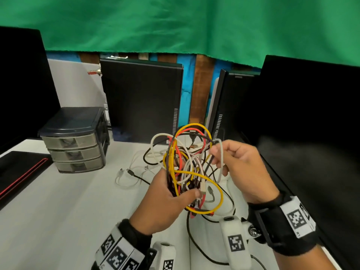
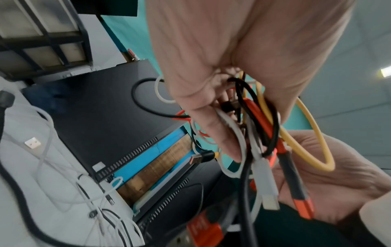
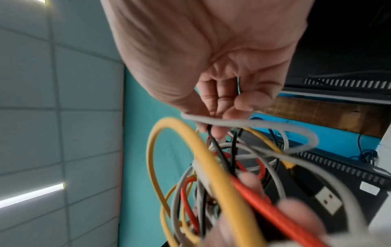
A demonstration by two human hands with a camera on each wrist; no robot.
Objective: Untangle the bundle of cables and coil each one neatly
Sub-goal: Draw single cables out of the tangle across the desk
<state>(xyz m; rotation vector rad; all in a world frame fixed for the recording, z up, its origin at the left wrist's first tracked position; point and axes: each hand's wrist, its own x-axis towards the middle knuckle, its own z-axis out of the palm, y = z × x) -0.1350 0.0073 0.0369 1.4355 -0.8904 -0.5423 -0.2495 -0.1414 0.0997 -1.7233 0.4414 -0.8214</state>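
Note:
A tangled bundle of cables (image 1: 191, 164), yellow, red, white, grey and black, hangs in the air above the white table (image 1: 68, 211). My left hand (image 1: 165, 203) grips the bundle's lower part, thumb across the strands; in the left wrist view the left hand (image 2: 213, 103) is curled round the bundle of cables (image 2: 260, 133). My right hand (image 1: 241, 168) is at the bundle's right side, fingers hooked round a grey cable loop (image 1: 221, 160). In the right wrist view the right hand (image 3: 222, 108) pinches a black strand (image 3: 213, 142) under the grey cable loop (image 3: 275, 128).
Loose white and black cables (image 1: 132, 174) lie on the table behind the bundle. A small drawer unit (image 1: 76, 141) stands at the left, a black computer case (image 1: 142, 102) behind, a dark monitor (image 1: 311, 123) at the right. A black cable (image 1: 198, 248) trails near my wrists.

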